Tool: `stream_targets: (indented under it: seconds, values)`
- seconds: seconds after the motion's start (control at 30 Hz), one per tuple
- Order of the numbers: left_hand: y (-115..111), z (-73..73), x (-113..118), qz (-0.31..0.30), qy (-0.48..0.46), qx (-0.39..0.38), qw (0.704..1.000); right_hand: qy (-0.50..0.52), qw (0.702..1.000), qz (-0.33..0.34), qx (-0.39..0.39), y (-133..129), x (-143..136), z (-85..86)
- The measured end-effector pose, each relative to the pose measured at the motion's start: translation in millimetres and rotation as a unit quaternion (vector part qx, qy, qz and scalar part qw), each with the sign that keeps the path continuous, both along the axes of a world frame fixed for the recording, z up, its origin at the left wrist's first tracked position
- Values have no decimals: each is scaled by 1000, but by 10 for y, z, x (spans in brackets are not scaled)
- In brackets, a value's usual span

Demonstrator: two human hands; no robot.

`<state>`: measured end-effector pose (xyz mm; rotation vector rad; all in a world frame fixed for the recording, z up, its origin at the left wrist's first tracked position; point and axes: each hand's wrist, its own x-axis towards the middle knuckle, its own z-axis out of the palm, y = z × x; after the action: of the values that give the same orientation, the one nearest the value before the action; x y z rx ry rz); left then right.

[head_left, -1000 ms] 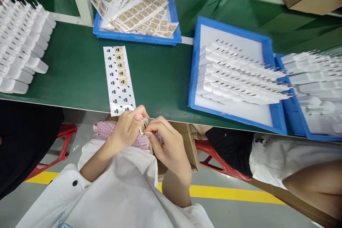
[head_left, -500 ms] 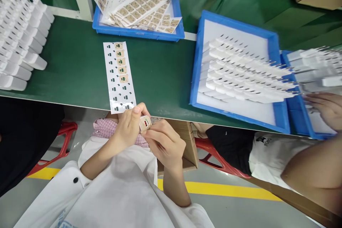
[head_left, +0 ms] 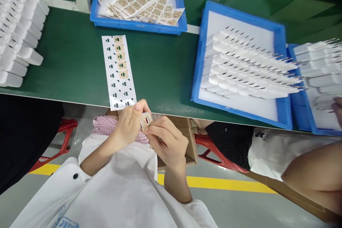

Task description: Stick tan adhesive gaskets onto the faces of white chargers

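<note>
A small white charger (head_left: pixel 146 120) with a beige sticker on its end face sits between my hands, just off the table's front edge. My left hand (head_left: pixel 129 123) is closed around its body, thumb on top. From the right, my right hand (head_left: pixel 167 139) pinches at the lower edge of the sticker face with thumb and forefinger. Two port openings show in that face, one with red inside. On the green table beyond my left hand lies a sticker sheet (head_left: pixel 120 74), with several beige stickers in its upper right column and bare cut-outs elsewhere.
A blue tray (head_left: pixel 139 28) of sticker sheets stands at the back. Rows of white chargers with upright pins fill part of a blue tray (head_left: pixel 196 78) on the right. More chargers (head_left: pixel 29 53) stand left. People sit on both sides.
The view has shifted slightly, so the table and trays appear higher. My hands keep their hold on the charger, nearly unchanged. The other person's hand at the right has moved farther right.
</note>
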<state>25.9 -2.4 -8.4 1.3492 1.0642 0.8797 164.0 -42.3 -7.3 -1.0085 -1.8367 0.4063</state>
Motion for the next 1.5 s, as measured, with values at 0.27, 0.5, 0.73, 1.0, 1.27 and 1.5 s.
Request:
stream_targets:
  seconds: [0.27,0.5,0.73,1.0,1.27,1.5]
  values:
    - [7,-15,1,8,-10,2,1000,-4,1000,4,5,8,-3,-13]
    - [25,-12,-8,21,1,7,1000,-14,999,-34,18,-8,-51,-40]
    - [24,-6,-17,4,7,6,1000,-10,997,-56,-58,-36,-54,71]
    - [17,-16,-15,-10,-6,-7,1000,-32,995,-61,-71,-17,-51,74]
    - [34,-52,-42,-29,-7,48,998,7,988,-96,-118,-3,-79,132]
    - [-23,-154,-17,-11,-85,109,990,59,930,-363,12,267,96,-102]
